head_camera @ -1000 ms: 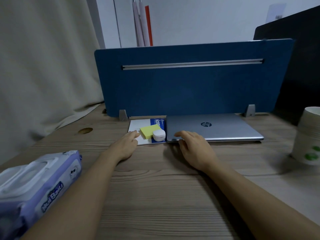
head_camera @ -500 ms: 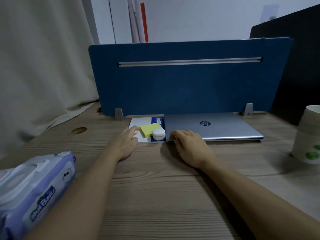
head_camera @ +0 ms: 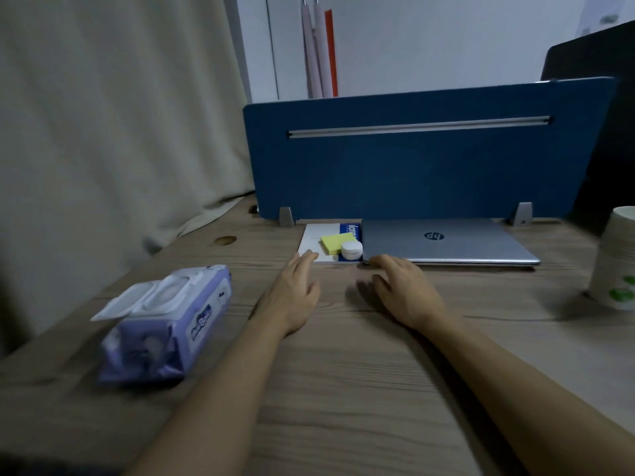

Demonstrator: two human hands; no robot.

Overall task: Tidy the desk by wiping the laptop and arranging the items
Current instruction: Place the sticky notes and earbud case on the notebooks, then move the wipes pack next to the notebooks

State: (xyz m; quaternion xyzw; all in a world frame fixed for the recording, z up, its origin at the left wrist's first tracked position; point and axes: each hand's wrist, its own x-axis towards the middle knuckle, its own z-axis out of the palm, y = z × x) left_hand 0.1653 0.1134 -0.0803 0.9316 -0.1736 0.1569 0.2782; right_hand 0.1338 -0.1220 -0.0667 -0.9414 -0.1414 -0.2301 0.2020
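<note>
Both hands lie on the desk (head_camera: 343, 389) with nothing held. The left hand (head_camera: 292, 290) is flat, fingers straight, its tips touching the near edge of the white notebook (head_camera: 311, 240) at about 12 o'clock. The right hand (head_camera: 405, 286) is relaxed and loosely spread, fingertips at the near left corner of the closed laptop (head_camera: 446, 242), which lies flat against the foot of the blue divider (head_camera: 412, 173) — whether they press the lid or only brush it I cannot tell.

On the notebook sit a yellow sticky pad (head_camera: 335, 242) and a small white case (head_camera: 351, 250), the case just beside the laptop's left edge. The wipes pack (head_camera: 165, 324) lies at 9 o'clock, flap open, well apart from both hands.

My judgement: a sideways nudge of laptop or notebook could knock the case off — it looks light and free. Reaching right carelessly could tip the paper cups (head_camera: 615, 262) at 3 o'clock.
</note>
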